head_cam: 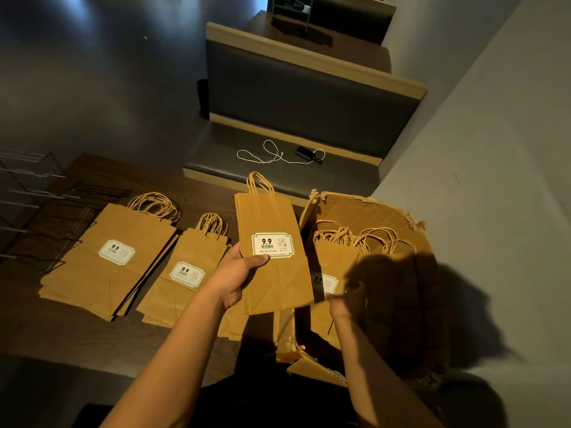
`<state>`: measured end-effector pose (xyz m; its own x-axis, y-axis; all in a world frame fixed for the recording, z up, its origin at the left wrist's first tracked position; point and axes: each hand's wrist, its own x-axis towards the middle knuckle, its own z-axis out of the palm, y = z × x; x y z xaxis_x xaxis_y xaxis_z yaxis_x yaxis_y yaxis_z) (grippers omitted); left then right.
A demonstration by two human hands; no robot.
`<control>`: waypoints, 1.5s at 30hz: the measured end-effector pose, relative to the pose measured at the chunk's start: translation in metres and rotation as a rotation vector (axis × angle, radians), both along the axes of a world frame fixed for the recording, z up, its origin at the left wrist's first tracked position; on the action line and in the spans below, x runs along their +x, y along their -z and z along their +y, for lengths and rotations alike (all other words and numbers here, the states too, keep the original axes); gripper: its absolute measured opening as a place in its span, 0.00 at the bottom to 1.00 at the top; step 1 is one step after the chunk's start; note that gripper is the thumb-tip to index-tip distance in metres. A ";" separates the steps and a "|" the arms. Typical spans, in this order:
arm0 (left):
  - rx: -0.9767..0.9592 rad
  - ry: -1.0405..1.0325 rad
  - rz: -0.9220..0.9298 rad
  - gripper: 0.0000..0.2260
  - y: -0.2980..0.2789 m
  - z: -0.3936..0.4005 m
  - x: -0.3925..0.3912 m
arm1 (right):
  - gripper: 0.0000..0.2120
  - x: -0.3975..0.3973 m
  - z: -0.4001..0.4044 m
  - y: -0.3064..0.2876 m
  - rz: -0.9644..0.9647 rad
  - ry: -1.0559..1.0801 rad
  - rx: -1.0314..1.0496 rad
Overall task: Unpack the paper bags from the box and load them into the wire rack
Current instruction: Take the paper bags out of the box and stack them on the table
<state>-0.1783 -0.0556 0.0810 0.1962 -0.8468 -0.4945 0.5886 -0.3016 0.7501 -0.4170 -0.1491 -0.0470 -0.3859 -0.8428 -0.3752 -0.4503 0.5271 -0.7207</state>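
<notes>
At frame centre the left hand (238, 273) grips one flat paper bag (272, 251), thumb curled over its label. The right hand (346, 299) pinches that bag's lower right corner above the torn cardboard box (383, 211), which holds more bags (340, 257). Two bag stacks (108, 257) (182, 273) lie on the worktop (61, 329); one wire rack (34, 205) stands far left.

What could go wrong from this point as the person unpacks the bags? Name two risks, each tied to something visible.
The left hand pinches the held bag by one edge only, so it might slip or crease. The two stacks on the table lie fanned unevenly, and adding more bags might make them slide apart before reaching the wire rack.
</notes>
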 end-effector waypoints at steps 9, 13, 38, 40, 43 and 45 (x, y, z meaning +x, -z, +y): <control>-0.002 -0.016 -0.005 0.19 0.000 -0.005 0.010 | 0.15 -0.038 -0.017 -0.090 -0.233 -0.085 -0.188; -0.036 -0.007 -0.052 0.19 -0.005 -0.004 0.016 | 0.17 -0.046 -0.015 -0.170 -0.322 -0.171 -0.312; 0.262 0.015 -0.224 0.17 0.071 0.058 0.108 | 0.25 0.199 0.077 -0.069 -0.184 -0.345 0.075; 0.258 0.076 -0.277 0.19 0.079 0.056 0.107 | 0.33 0.196 0.082 -0.068 -0.121 -0.354 0.166; 0.222 0.205 -0.311 0.18 0.077 0.045 0.105 | 0.46 0.189 0.087 -0.077 -0.062 -0.421 0.154; 0.213 0.259 -0.337 0.17 0.082 0.035 0.099 | 0.48 0.184 0.090 -0.096 0.048 -0.551 0.081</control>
<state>-0.0789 -0.0208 -0.0009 0.1713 -0.7754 -0.6078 0.2084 -0.5745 0.7915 -0.2327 -0.0586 0.0492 0.0850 -0.8938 -0.4403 -0.7060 0.2578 -0.6596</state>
